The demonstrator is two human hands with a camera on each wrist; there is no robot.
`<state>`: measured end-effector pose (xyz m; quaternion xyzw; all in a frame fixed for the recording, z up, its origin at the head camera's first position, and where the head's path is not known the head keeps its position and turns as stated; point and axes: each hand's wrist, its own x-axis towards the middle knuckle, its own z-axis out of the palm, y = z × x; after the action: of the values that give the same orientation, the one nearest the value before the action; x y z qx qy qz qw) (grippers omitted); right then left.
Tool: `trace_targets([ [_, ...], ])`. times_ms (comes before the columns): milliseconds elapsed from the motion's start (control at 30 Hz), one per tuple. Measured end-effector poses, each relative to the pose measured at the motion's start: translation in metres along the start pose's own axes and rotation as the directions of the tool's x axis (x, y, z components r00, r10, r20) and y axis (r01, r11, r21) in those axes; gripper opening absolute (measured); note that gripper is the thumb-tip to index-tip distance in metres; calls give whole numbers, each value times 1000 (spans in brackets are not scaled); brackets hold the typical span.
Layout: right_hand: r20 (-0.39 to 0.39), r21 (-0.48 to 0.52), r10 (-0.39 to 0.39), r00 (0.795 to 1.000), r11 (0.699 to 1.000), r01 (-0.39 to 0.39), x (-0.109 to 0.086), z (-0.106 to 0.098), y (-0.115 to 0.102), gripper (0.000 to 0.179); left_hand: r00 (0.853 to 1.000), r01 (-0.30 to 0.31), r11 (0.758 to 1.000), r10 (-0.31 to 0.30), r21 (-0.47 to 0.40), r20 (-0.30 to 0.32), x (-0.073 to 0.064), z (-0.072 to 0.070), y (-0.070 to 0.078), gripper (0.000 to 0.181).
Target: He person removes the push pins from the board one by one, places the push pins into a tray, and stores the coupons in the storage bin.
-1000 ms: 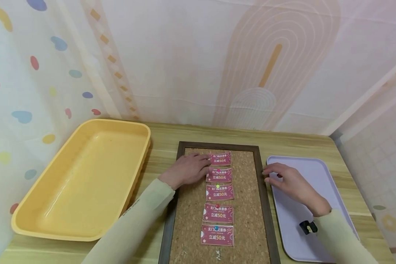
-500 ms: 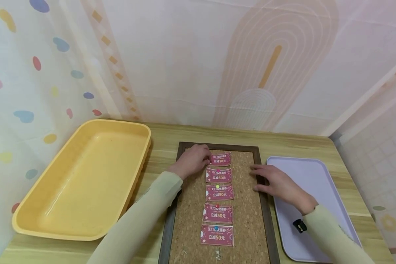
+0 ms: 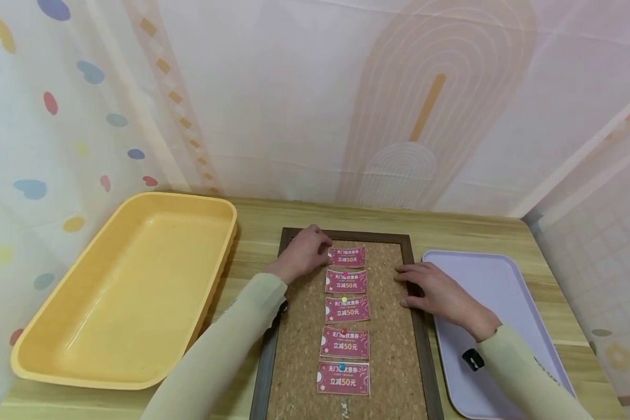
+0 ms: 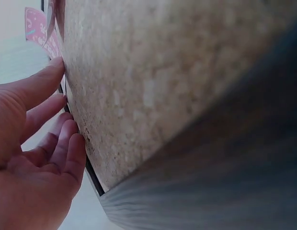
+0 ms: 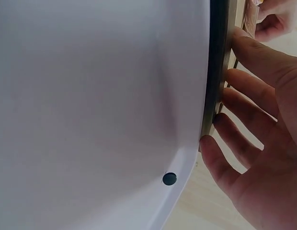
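Observation:
A brown-framed corkboard (image 3: pixel 394 344) holds a column of several pink coupons (image 3: pixel 345 345); the lower ones bear coloured pushpins near their top edges. My left hand (image 3: pixel 303 252) is at the left edge of the topmost coupon (image 3: pixel 348 256). In the left wrist view its thumb (image 4: pixel 45 80) is at the cork by a coupon edge, with the other fingers loosely bent beside it. My right hand (image 3: pixel 443 297) reaches over the board's right frame, fingers spread and grasping nothing. The right wrist view shows its fingertips (image 5: pixel 211 143) along the frame's edge.
A yellow bin (image 3: pixel 131 297) stands left of the board on the wooden table (image 3: pixel 257 221). Against the right side lies a pale purple tray (image 3: pixel 478 268), partly under my right forearm. Behind the table hangs a patterned curtain (image 3: pixel 273 105).
My left hand has shifted up slightly at the top coupon's left edge, and more of that coupon shows. My right hand has come left from beside the board to over its right frame.

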<state>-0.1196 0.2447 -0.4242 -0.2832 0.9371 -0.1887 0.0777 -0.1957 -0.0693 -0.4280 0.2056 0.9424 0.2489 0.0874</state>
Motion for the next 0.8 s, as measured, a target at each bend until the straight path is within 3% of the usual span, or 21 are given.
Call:
trace_targets([
  [233,9,4,2,1000,1000,-2,1,0,-1,45,1000,7,1000,-8,-28,-21,-1,-1,-1,21],
  [367,13,1,-9,1000,1000,9,4,0,-1,44,999,26,994,-29,-110,-26,-2,-2,-2,10],
  [533,15,-5,-19,1000,1000,19,7,-2,0,44,997,46,968,-60,-246,-48,-1,-6,-7,5],
  [800,8,-10,-7,1000,1000,7,10,-2,5,45,994,16,930,-53,-368,-92,-3,-34,1,7],
])
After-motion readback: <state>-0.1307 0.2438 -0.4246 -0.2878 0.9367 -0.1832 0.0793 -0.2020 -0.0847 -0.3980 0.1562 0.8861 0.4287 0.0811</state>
